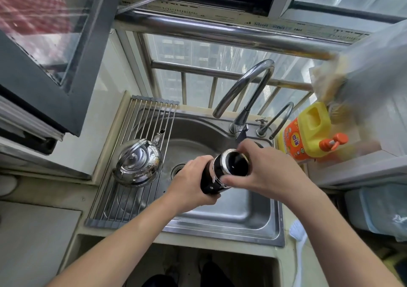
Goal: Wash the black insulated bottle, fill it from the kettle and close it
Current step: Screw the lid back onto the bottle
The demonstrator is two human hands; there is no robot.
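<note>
Black insulated bottle (209, 182) sits tilted over the stainless steel sink (242, 212), left hand (191, 179) gripping its body, right hand (267, 170) wrapped round its steel-rimmed top.

Daylit barred window (198, 51) behind a steel sink (220, 231), pale counter (44, 192), dark-framed casement (33, 88) at left.

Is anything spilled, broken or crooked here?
Nothing stands out. The black insulated bottle is tilted, but the left hand and right hand hold it over the steel sink. The shiny steel kettle sits upright.
</note>
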